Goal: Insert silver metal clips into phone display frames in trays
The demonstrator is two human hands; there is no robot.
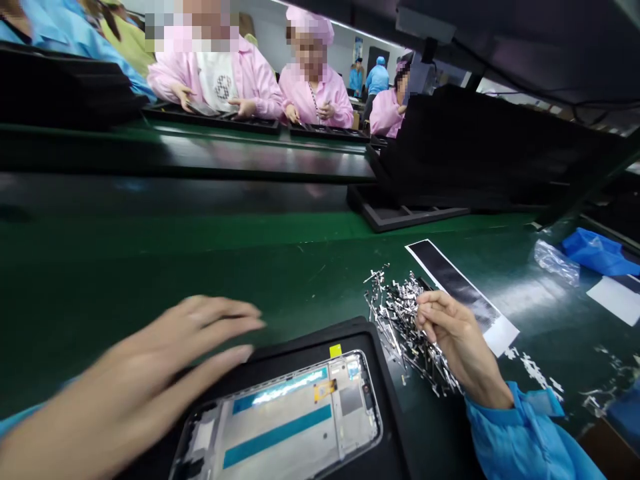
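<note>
Right hand [450, 337] rested near the bench's [150, 267] near edge, right of centre, with its fingertips in a pile of small metal parts [400, 320]. Thumb and forefinger were pinched together and the other fingers curled under. Whether a single part sat in the pinch could not be made out. Blue sleeve [520, 433] covered the wrist.

Left hand [150, 380] lay open and flat, fingers straight and close together, holding nothing. It was blurred. Its fingertips were at the far left corner of the black tray [365, 333]; contact with the tray could not be told.

Black tray sat at the near edge of the bench, centre. A phone frame [290, 427] lay flat in it, inner side up, with blue strips and a small yellow tag [335, 350] at its far edge.

The pile touched the tray's right side. A black-and-white paper strip [450, 273] lay just beyond the pile, partly under it.

Towards the right edge: a clear bag [555, 261] and a blue bag [595, 252]. Stacked black trays [400, 215] stood further back. Co-workers in pink coats [315, 87] sat along the far side, hands on their own trays.
</note>
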